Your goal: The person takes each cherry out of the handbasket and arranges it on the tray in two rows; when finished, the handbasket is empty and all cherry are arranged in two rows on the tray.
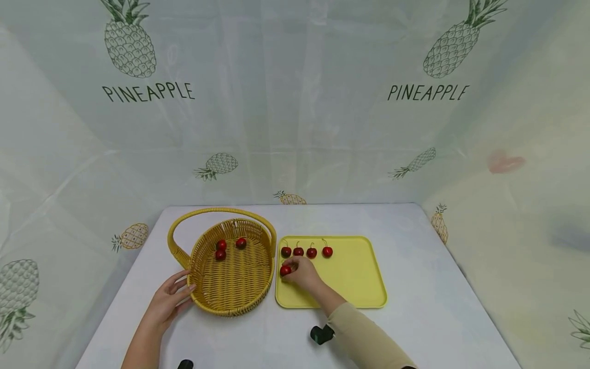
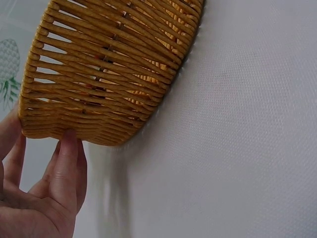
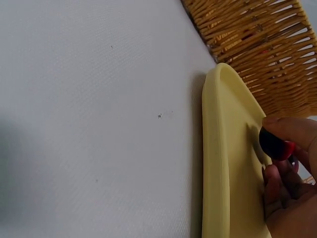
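Note:
My right hand (image 1: 301, 272) pinches a dark red cherry (image 1: 285, 270) between thumb and fingers, just over the left side of the yellow tray (image 1: 355, 277). In the right wrist view the held cherry (image 3: 275, 145) shows dark on one side and red on the other. Several stemmed cherries (image 1: 311, 252) lie in a row along the tray's far left part. At the left, my left hand (image 1: 170, 300) holds the near left rim of a round woven basket (image 1: 239, 282). In the left wrist view its fingers (image 2: 68, 163) touch the basket's side. Three cherries (image 1: 221, 249) lie inside the basket.
The basket's arched handle (image 1: 221, 210) rises on its far side. Basket and tray stand side by side on a white-covered table (image 1: 415, 287). A small black object (image 1: 321, 334) is by the right forearm. A pineapple-print cloth (image 1: 295, 118) hangs behind.

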